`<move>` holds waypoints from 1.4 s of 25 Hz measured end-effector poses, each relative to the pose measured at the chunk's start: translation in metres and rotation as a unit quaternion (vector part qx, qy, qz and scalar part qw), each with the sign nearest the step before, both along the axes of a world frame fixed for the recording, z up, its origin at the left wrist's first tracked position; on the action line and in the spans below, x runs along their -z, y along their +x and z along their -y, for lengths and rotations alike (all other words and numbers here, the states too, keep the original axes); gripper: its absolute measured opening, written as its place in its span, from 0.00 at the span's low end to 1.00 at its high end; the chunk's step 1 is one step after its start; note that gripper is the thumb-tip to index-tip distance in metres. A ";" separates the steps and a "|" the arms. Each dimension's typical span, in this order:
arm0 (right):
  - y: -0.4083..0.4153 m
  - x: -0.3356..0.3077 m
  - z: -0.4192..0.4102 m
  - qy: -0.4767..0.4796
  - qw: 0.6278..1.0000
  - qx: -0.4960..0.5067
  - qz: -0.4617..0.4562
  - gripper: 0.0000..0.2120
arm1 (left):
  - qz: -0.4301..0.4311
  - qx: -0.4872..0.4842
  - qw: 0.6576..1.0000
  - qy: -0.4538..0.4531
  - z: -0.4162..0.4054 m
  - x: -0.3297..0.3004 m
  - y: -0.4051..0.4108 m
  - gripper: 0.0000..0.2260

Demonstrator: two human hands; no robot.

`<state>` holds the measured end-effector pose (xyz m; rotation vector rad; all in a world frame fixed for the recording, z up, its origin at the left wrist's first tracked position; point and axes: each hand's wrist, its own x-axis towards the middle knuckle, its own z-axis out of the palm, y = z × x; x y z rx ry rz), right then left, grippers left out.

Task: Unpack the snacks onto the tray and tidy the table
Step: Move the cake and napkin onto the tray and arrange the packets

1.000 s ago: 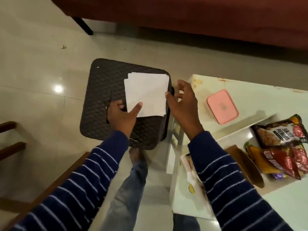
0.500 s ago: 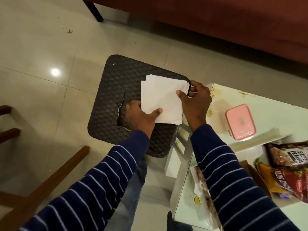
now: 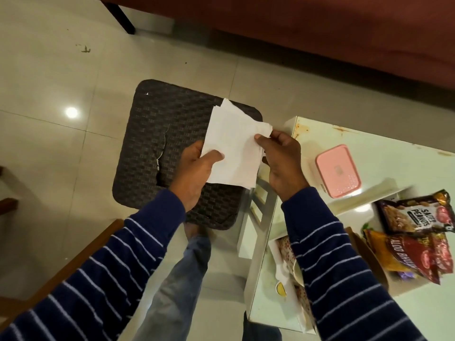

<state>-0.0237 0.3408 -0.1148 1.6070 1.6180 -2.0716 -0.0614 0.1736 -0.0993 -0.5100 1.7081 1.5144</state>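
A small stack of white paper napkins (image 3: 234,146) is held up above the dark woven stool (image 3: 157,134). My left hand (image 3: 197,171) grips the stack's lower left edge with the thumb on top. My right hand (image 3: 280,158) pinches its right edge near the top corner. On the white table's (image 3: 379,146) right side lie snack packets: a salted peanuts bag (image 3: 418,215) and a red aloo bhujia bag (image 3: 416,254), resting on a white tray (image 3: 354,207) beside a brown paper bag (image 3: 366,257).
A pink lidded box (image 3: 338,169) sits on the table behind the tray. A white carton with a floral item (image 3: 288,267) lies near the table's front left corner. A red sofa (image 3: 320,28) runs along the back. Wooden chair parts (image 3: 73,264) stand at lower left.
The napkins have been lifted off the stool and tilted. Both hands now hold them in the air, shifted slightly toward the table.
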 end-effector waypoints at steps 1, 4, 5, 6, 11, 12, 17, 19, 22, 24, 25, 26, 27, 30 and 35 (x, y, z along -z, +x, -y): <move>0.006 -0.005 -0.002 -0.027 1.000 0.000 -0.002 0.09 | 0.013 -0.008 0.999 0.030 -0.001 -0.002 0.001 0.16; 0.029 -0.020 -0.005 -0.151 0.987 0.035 -0.030 0.11 | 0.044 -0.033 0.991 0.121 -0.004 -0.007 0.006 0.18; 0.036 -0.024 -0.005 -0.199 0.977 0.052 -0.050 0.13 | 0.052 -0.038 0.987 0.144 -0.006 -0.009 0.007 0.18; 0.042 -0.029 -0.005 -0.239 0.966 0.067 -0.073 0.14 | 0.060 -0.037 0.985 0.159 -0.008 -0.012 0.010 0.18; 0.067 -0.049 -0.006 -0.180 0.971 0.096 -0.121 0.14 | 0.051 0.059 0.991 0.107 -0.019 -0.028 0.024 0.16; 0.073 -0.054 -0.009 -0.129 0.979 0.095 -0.126 0.12 | 0.046 0.070 0.993 0.085 -0.022 -0.032 0.028 0.15; 0.102 -0.080 -0.011 0.297 0.948 -0.095 -0.068 0.12 | 0.041 0.074 0.995 0.043 -0.042 -0.054 0.059 0.06; 0.120 -0.089 -0.008 0.368 0.910 -0.158 -0.108 0.17 | 0.054 0.076 0.994 0.058 -0.053 -0.065 0.075 0.07; 0.151 -0.094 -0.007 0.463 0.828 -0.282 -0.142 0.20 | 0.061 0.071 0.992 0.078 -0.066 -0.077 0.099 0.12; 0.171 -0.097 -0.006 0.485 0.797 -0.334 -0.134 0.20 | 0.080 0.036 0.991 0.103 -0.072 -0.083 0.113 0.14; 0.180 -0.098 -0.006 0.487 0.789 -0.353 -0.128 0.21 | 0.100 0.012 0.987 0.125 -0.074 -0.086 0.118 0.15; 0.190 -0.099 -0.008 0.485 0.783 -0.371 -0.120 0.21 | 0.125 -0.004 0.981 0.147 -0.077 -0.089 0.124 0.16; 0.200 -0.099 -0.010 0.480 0.780 -0.387 -0.109 0.22 | 0.151 -0.013 0.975 0.164 -0.080 -0.092 0.128 0.17; 0.228 -0.101 -0.019 0.481 0.764 -0.424 -0.074 0.28 | 0.173 0.017 0.968 0.181 -0.087 -0.098 0.143 0.22; 0.269 -0.108 -0.029 0.523 0.764 -0.373 -0.068 0.22 | 0.139 0.092 0.979 0.114 -0.106 -0.107 0.173 0.17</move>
